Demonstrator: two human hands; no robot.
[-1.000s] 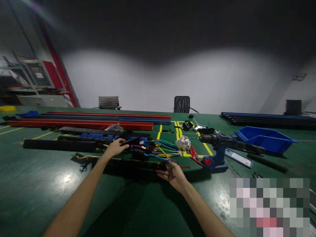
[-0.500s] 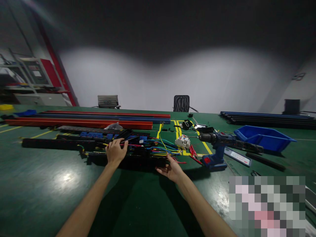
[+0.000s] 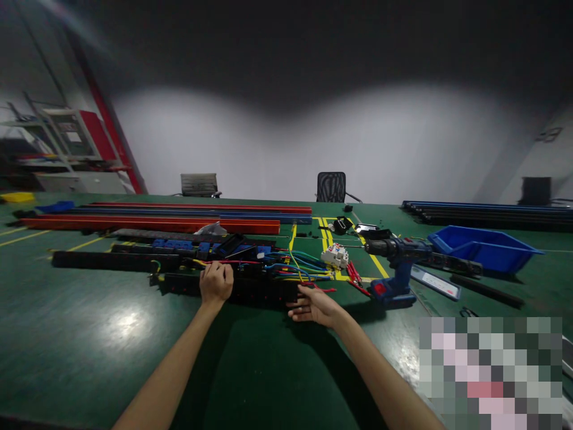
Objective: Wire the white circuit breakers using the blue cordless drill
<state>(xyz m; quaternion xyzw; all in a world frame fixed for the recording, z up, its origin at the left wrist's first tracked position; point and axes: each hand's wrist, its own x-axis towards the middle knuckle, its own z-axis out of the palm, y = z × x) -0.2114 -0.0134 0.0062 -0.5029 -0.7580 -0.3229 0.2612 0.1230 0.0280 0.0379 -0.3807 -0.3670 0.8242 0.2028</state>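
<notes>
A long black profile (image 3: 264, 292) lies crosswise on the green table, nearest to me. My left hand (image 3: 216, 283) is closed over its left part, fingers bent round the upper edge. At its right end, my right hand (image 3: 316, 307) has the thumb on the profile and the other fingers spread below it. Behind it runs a row of black and blue parts (image 3: 172, 245) with coloured wires (image 3: 290, 269), which reach right to white breakers (image 3: 335, 256).
A blue drill (image 3: 398, 272) stands right of the breakers, before a blue bin (image 3: 486, 248). Orange profiles (image 3: 156, 225) lie at the back left, black profiles (image 3: 487, 216) at the back right. Red wires (image 3: 356, 279) lie beside the drill.
My left hand has come down and nearer, from the wired parts onto the black profile. My right hand has shifted slightly right, its thumb now lower on the profile's end.
</notes>
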